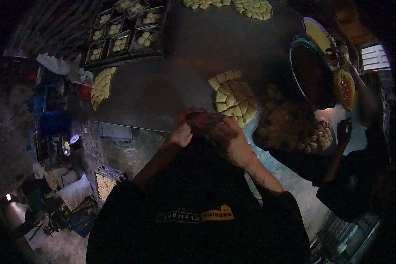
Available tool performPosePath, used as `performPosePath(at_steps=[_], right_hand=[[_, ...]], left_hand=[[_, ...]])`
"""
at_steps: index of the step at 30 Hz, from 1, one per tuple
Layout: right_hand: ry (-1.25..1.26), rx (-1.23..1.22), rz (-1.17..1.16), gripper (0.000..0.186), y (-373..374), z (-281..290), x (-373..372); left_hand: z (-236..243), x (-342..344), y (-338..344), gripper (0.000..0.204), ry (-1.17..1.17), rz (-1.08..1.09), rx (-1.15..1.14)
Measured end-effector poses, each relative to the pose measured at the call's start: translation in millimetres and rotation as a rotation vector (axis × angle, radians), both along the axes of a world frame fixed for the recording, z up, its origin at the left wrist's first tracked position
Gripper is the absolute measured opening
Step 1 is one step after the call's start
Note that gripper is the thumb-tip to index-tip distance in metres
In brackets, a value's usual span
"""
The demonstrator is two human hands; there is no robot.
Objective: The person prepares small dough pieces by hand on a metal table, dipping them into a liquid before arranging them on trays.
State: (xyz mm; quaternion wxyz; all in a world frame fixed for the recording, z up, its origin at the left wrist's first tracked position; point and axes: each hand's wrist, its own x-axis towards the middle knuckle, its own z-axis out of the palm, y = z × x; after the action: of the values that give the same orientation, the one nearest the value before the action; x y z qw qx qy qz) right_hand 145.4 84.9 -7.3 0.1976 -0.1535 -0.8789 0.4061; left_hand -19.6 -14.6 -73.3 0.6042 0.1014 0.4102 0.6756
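My left hand (181,130) and my right hand (225,133) are pressed together at the near edge of a dark metal table (163,83), just above my black shirt (198,198). The fingers of both are curled and meet at the tips. The dim light hides whether anything lies between them. Right beside my right hand, a round slab of pale dough (233,97) scored into squares rests on the table.
More scored dough rounds lie at the table's left edge (102,86) and far side (253,8). Trays of dough pieces (123,33) sit at the back left. A large dark bowl (312,72) stands right, with browned buns (295,127) below it. Another person's hand (344,130) is raised at the right.
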Motion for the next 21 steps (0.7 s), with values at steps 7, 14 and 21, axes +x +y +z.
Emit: performPosePath(at_steps=[7, 14, 21], right_hand=[[-0.084, 0.131, 0.046, 0.045, -4, -24, -56], [0.184, -0.404, -0.097, 0.025, -24, -74, -108], [-0.132, -0.087, -0.372, 0.024, 67, -92, -90]], left_hand=[[-1, -36, -6, 0.036, 0.993, 0.112, -0.019], [31, -130, -32, 0.053, 0.809, 0.038, -0.336], [10, -157, -63, 0.052, 1.007, 0.113, -0.167]])
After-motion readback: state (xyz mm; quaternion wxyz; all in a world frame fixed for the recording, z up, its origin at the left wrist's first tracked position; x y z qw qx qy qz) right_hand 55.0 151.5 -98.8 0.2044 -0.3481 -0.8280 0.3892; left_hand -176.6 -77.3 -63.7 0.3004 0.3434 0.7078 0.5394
